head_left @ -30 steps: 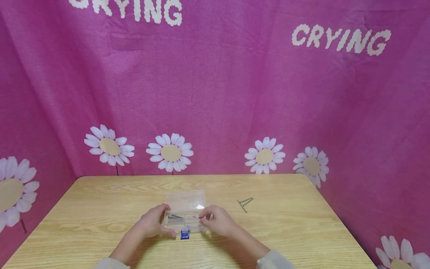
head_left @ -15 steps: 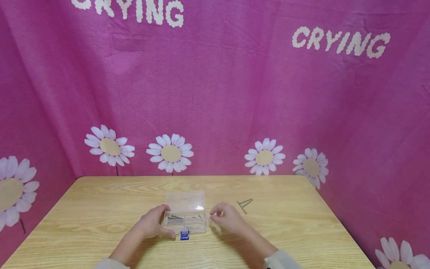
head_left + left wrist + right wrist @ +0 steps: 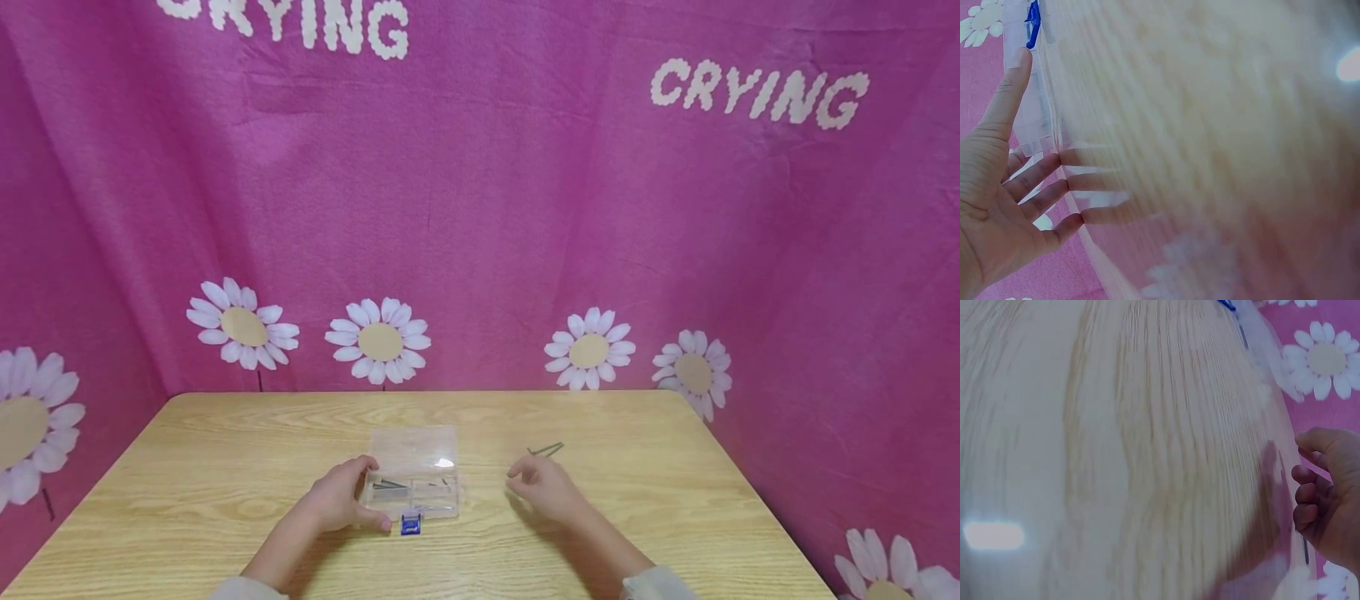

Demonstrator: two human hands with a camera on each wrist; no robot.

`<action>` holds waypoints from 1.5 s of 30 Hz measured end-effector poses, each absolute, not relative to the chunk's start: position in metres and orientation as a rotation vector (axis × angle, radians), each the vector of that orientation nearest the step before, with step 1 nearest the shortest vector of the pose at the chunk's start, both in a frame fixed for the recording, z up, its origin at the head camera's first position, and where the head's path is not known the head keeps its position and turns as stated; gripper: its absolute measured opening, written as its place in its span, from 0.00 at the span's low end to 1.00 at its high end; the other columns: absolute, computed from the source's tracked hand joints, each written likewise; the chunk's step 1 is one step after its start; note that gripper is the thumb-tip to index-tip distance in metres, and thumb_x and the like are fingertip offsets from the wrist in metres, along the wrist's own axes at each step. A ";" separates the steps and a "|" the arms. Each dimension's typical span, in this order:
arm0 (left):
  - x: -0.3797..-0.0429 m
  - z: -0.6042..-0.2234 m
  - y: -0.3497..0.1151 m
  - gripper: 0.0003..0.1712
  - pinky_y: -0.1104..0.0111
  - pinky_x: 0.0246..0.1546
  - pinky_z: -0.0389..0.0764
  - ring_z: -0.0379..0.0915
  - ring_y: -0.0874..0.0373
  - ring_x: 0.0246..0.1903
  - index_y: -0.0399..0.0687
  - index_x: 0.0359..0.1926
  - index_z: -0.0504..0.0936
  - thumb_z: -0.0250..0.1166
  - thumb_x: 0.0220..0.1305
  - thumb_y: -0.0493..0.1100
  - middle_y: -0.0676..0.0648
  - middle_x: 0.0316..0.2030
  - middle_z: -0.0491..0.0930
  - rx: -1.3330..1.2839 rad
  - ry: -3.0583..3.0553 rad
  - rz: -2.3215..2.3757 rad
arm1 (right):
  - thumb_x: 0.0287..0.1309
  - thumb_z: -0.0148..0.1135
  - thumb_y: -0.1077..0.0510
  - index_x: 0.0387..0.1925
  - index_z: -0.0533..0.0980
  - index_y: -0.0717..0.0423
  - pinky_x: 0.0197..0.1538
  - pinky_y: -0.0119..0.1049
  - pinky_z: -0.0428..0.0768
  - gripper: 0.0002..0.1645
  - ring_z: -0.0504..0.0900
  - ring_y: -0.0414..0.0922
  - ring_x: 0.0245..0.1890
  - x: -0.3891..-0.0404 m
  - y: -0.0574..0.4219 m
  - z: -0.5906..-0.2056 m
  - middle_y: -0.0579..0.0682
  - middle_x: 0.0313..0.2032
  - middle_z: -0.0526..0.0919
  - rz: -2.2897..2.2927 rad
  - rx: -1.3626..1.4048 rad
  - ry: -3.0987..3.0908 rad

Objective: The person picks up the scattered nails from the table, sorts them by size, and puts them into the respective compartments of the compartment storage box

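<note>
A clear plastic compartment box (image 3: pixel 435 512) stands on the table with its lid (image 3: pixel 408 446) tipped back and a blue latch (image 3: pixel 410 525) at the front. Dark nail-like pins (image 3: pixel 390 484) lie in its left compartment, smaller ones at the right. My left hand (image 3: pixel 337 498) holds the box's left end, thumb along the front and index finger at the back corner; the left wrist view shows its other fingertips on the tabletop. My right hand (image 3: pixel 547 490) hovers right of the box, fingers loosely curled, nothing visible between them. Just beyond it are more pins (image 3: pixel 551 449), partly hidden by the hand.
The wooden table (image 3: pixel 247 442) has a glossy, reflective surface. A pink cloth (image 3: pixel 480 208) with daisies and white lettering hangs behind the table and along both sides.
My right hand has left the box's right compartments and travelled right, and now covers part of the loose pins. My left hand and the box have stayed in place.
</note>
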State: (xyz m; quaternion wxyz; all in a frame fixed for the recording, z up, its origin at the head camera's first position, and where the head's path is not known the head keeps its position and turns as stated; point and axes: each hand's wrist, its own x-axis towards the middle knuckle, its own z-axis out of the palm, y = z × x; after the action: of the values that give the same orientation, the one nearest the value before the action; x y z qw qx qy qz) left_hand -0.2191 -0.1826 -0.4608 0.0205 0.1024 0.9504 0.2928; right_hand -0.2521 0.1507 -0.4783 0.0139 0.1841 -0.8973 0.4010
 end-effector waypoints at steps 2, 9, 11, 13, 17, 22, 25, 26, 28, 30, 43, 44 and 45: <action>-0.219 -0.461 -0.183 0.50 0.48 0.55 0.72 0.72 0.43 0.52 0.41 0.52 0.72 0.81 0.26 0.57 0.39 0.49 0.77 0.318 2.951 0.909 | 0.54 0.64 0.57 0.35 0.79 0.59 0.33 0.30 0.74 0.09 0.72 0.39 0.28 -0.253 0.156 -0.478 0.48 0.27 0.77 1.252 0.540 -2.792; -0.218 -0.459 -0.182 0.49 0.48 0.55 0.72 0.72 0.42 0.52 0.40 0.52 0.72 0.81 0.26 0.56 0.38 0.49 0.77 0.327 2.962 0.892 | 0.52 0.65 0.60 0.34 0.79 0.59 0.41 0.40 0.79 0.07 0.77 0.44 0.34 -0.254 0.174 -0.478 0.52 0.32 0.82 1.224 0.408 -2.769; -0.218 -0.459 -0.182 0.49 0.48 0.55 0.72 0.72 0.42 0.52 0.40 0.52 0.72 0.81 0.26 0.56 0.38 0.49 0.77 0.322 2.957 0.893 | 0.52 0.65 0.61 0.34 0.80 0.59 0.42 0.42 0.79 0.07 0.78 0.45 0.35 -0.255 0.178 -0.479 0.52 0.33 0.83 1.216 0.374 -2.761; -0.218 -0.458 -0.182 0.50 0.48 0.55 0.72 0.72 0.42 0.52 0.40 0.52 0.72 0.81 0.26 0.56 0.38 0.50 0.77 0.320 2.954 0.896 | 0.52 0.65 0.61 0.33 0.80 0.59 0.41 0.41 0.79 0.07 0.78 0.44 0.34 -0.256 0.183 -0.480 0.51 0.32 0.83 1.213 0.343 -2.761; -0.217 -0.458 -0.182 0.50 0.47 0.55 0.72 0.72 0.41 0.52 0.40 0.52 0.72 0.81 0.26 0.56 0.38 0.50 0.77 0.319 2.950 0.905 | 0.51 0.65 0.61 0.33 0.80 0.59 0.36 0.36 0.76 0.06 0.74 0.41 0.30 -0.259 0.189 -0.481 0.49 0.29 0.81 1.222 0.303 -2.751; -0.218 -0.458 -0.182 0.50 0.47 0.56 0.71 0.72 0.41 0.52 0.40 0.52 0.72 0.81 0.26 0.57 0.38 0.50 0.77 0.323 2.944 0.904 | 0.51 0.65 0.62 0.31 0.80 0.60 0.37 0.36 0.76 0.05 0.75 0.41 0.30 -0.260 0.192 -0.480 0.50 0.29 0.82 1.270 0.251 -2.717; -0.219 -0.460 -0.182 0.50 0.48 0.56 0.71 0.72 0.42 0.53 0.40 0.52 0.72 0.80 0.26 0.58 0.39 0.50 0.77 0.330 2.938 0.909 | 0.52 0.65 0.61 0.30 0.80 0.59 0.39 0.37 0.76 0.04 0.76 0.41 0.31 -0.261 0.193 -0.481 0.50 0.30 0.83 1.247 0.210 -2.721; -0.219 -0.460 -0.182 0.50 0.48 0.56 0.71 0.72 0.42 0.52 0.40 0.52 0.72 0.80 0.26 0.59 0.39 0.50 0.77 0.326 2.934 0.915 | 0.52 0.65 0.60 0.30 0.80 0.59 0.39 0.38 0.76 0.04 0.76 0.42 0.32 -0.261 0.193 -0.481 0.50 0.30 0.83 1.225 0.200 -2.727; -0.219 -0.460 -0.182 0.50 0.48 0.56 0.71 0.72 0.43 0.52 0.41 0.52 0.72 0.80 0.26 0.58 0.39 0.50 0.77 0.320 2.931 0.922 | 0.52 0.65 0.58 0.30 0.80 0.56 0.40 0.39 0.77 0.05 0.77 0.42 0.32 -0.261 0.192 -0.481 0.49 0.31 0.83 1.170 0.170 -2.756; -0.219 -0.460 -0.182 0.49 0.48 0.56 0.71 0.72 0.43 0.52 0.41 0.51 0.72 0.81 0.25 0.57 0.40 0.50 0.77 0.314 2.931 0.929 | 0.52 0.66 0.55 0.31 0.80 0.54 0.39 0.41 0.77 0.06 0.78 0.43 0.33 -0.261 0.192 -0.480 0.48 0.31 0.83 1.108 0.143 -2.797; -0.218 -0.459 -0.182 0.49 0.48 0.55 0.72 0.72 0.43 0.52 0.41 0.50 0.72 0.81 0.25 0.57 0.40 0.49 0.78 0.325 2.943 0.914 | 0.51 0.62 0.56 0.30 0.81 0.52 0.40 0.44 0.79 0.05 0.81 0.47 0.35 -0.264 0.190 -0.483 0.48 0.31 0.84 0.969 0.135 -2.859; -0.219 -0.459 -0.182 0.49 0.48 0.55 0.72 0.73 0.43 0.52 0.41 0.50 0.72 0.81 0.25 0.57 0.40 0.49 0.78 0.327 2.945 0.911 | 0.52 0.62 0.57 0.30 0.81 0.52 0.40 0.44 0.79 0.04 0.81 0.46 0.35 -0.264 0.190 -0.483 0.47 0.31 0.84 0.974 0.134 -2.860; -0.218 -0.459 -0.182 0.49 0.48 0.55 0.72 0.73 0.43 0.52 0.41 0.50 0.72 0.81 0.25 0.57 0.40 0.49 0.78 0.325 2.944 0.914 | 0.52 0.62 0.57 0.29 0.80 0.52 0.40 0.43 0.79 0.04 0.81 0.45 0.34 -0.263 0.190 -0.483 0.47 0.30 0.84 0.982 0.133 -2.857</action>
State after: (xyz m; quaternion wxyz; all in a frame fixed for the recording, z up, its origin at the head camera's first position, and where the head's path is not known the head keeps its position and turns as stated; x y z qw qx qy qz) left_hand -0.2185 -0.1820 -0.4592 0.0210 0.1049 0.9496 0.2948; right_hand -0.2634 0.1899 -0.4831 0.0589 0.0440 -0.9432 0.3241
